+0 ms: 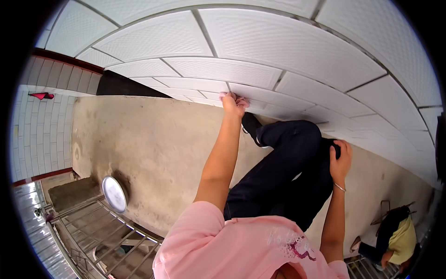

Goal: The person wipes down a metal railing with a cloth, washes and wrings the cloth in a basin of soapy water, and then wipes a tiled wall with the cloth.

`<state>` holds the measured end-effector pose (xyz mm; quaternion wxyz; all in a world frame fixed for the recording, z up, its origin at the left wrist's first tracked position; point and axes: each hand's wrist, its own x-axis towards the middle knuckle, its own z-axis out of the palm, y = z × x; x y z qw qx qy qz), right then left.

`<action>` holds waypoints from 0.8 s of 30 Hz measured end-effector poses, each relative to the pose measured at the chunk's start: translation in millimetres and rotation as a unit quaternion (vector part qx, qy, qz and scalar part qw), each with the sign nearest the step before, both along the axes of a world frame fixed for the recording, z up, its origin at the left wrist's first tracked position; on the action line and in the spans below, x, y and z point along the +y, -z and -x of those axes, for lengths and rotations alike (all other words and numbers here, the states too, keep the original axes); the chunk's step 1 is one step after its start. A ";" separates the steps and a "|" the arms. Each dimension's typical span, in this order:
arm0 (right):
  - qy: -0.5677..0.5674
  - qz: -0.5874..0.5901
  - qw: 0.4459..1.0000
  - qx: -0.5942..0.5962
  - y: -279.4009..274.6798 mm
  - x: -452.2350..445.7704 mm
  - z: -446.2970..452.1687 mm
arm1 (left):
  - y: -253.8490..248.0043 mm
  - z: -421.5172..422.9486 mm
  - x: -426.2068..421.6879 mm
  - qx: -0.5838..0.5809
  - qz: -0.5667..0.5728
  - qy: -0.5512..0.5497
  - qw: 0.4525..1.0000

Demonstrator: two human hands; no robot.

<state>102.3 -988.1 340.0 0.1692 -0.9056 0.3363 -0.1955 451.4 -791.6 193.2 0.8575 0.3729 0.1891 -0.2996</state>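
My left hand is closed on a crumpled pink cloth, which it presses against the lower part of the white tiled wall. My right hand holds nothing I can see and rests on my dark-trousered knee, its fingers curved but apart. A thin bracelet circles that wrist. My legs are bent, and a black shoe stands close to the wall, just beyond the cloth.
A round metal basin is on the concrete floor at the left, beside a metal railing. Another person in a yellow top is at the lower right. A red cloth hangs at the far left wall.
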 end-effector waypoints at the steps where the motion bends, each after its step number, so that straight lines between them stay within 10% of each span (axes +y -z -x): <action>1: -0.004 -0.004 1.000 0.006 2.1 -2.0 2.7 | -27.1 3.5 5.5 0.022 -0.024 -0.031 0.999; 7: -0.029 0.009 0.999 0.031 7.2 -3.1 -6.7 | -183.0 69.3 -6.7 -0.505 -0.364 -0.136 0.770; 10: -0.046 0.008 0.998 0.041 6.5 -1.2 -14.9 | -213.5 43.7 -4.6 -0.589 -0.414 -0.191 0.668; 16: -0.045 0.012 0.998 0.045 2.1 10.1 -26.6 | -133.1 -66.7 30.3 -0.350 -0.319 -0.425 0.771; 18: -0.057 0.028 0.998 0.030 3.4 8.2 -26.8 | -29.9 -104.7 85.3 -0.099 -0.121 -0.214 0.964; 20: -0.069 0.022 0.997 0.033 3.8 6.9 -25.0 | -14.6 -89.5 101.9 -0.041 0.007 -0.113 0.993; 24: -0.070 0.040 0.996 0.029 6.2 6.5 -25.2 | -64.3 -75.2 99.6 -0.106 -0.092 -0.165 0.976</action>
